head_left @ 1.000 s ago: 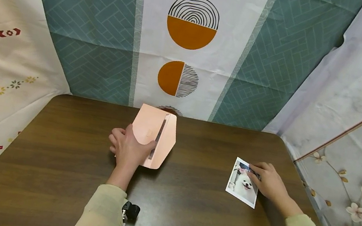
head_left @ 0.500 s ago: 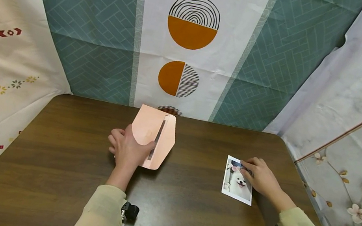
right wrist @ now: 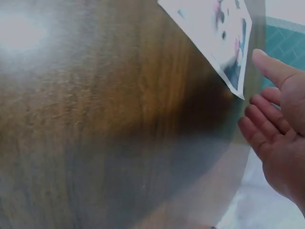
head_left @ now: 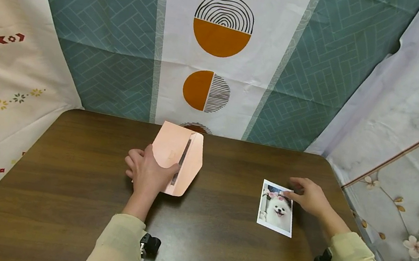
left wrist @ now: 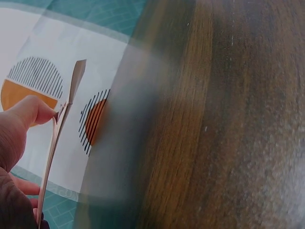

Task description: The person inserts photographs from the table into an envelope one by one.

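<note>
A pink envelope [head_left: 172, 140] is tilted up near the back of the table, its flap [head_left: 193, 164] folded out to the right. My left hand [head_left: 149, 175] grips it, thumb at the slot-like mouth and the other fingers partly hidden behind. In the left wrist view the envelope [left wrist: 50, 164] appears edge-on, pinched by the thumb. A white-bordered photo [head_left: 278, 212] of a fluffy white dog lies to the right. My right hand [head_left: 309, 198] is just beside the photo's upper right corner. Seen from the right wrist, its fingers are loosely bent, apart from the photo [right wrist: 217, 33].
The dark wooden table [head_left: 210, 250] has rounded back corners. Patterned cloth [head_left: 230, 55] hangs behind it, with more cloth at both sides. Each wrist carries a small black device [head_left: 150, 244].
My right hand first slid the photo slightly left, then let go and drew back a little to the right. The left hand and envelope have hardly moved.
</note>
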`<state>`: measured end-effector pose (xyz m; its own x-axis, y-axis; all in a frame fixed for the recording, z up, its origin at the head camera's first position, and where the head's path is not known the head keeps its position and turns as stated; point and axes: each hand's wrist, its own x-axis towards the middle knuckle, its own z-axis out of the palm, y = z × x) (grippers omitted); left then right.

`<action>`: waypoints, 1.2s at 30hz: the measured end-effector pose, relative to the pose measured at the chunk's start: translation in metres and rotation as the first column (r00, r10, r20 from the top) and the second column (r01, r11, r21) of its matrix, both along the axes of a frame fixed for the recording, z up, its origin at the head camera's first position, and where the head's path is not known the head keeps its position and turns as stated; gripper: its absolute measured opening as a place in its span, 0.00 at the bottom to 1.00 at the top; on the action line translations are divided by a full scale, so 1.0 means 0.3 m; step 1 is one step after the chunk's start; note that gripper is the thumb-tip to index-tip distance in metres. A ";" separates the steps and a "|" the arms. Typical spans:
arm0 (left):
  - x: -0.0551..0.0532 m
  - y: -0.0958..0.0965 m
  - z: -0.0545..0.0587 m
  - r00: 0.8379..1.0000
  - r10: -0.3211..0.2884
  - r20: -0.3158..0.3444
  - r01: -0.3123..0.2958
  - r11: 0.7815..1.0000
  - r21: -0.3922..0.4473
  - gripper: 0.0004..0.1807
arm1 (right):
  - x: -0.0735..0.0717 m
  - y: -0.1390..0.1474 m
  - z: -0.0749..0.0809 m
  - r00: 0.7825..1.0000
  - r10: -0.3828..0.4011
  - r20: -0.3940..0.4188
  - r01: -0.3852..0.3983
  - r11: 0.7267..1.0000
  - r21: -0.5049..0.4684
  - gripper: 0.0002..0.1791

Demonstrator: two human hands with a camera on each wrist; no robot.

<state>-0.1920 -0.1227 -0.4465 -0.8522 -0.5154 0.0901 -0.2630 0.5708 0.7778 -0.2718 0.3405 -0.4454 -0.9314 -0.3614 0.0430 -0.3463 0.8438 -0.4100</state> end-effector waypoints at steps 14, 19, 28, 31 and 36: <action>0.005 0.001 -0.007 1.000 -0.008 0.020 0.008 1.000 -0.009 0.52 | -0.018 0.011 -0.019 1.000 0.013 -0.001 -0.013 0.997 0.070 0.30; 0.004 0.001 -0.007 1.000 -0.007 0.020 0.007 1.000 -0.010 0.52 | -0.022 0.002 -0.015 1.000 0.019 0.010 -0.020 0.997 0.070 0.24; 0.003 0.002 -0.008 1.000 -0.002 0.010 0.003 1.000 -0.022 0.52 | -0.033 -0.011 0.000 0.996 0.028 0.082 -0.036 0.994 0.101 0.22; 0.004 0.002 -0.008 1.000 0.000 0.008 0.000 1.000 -0.023 0.52 | -0.033 -0.012 0.000 0.997 0.027 0.077 -0.034 0.995 0.097 0.22; 0.007 0.002 -0.011 1.000 -0.003 0.008 0.003 1.000 -0.026 0.53 | -0.029 -0.015 -0.002 0.998 0.014 0.058 -0.018 0.997 0.070 0.20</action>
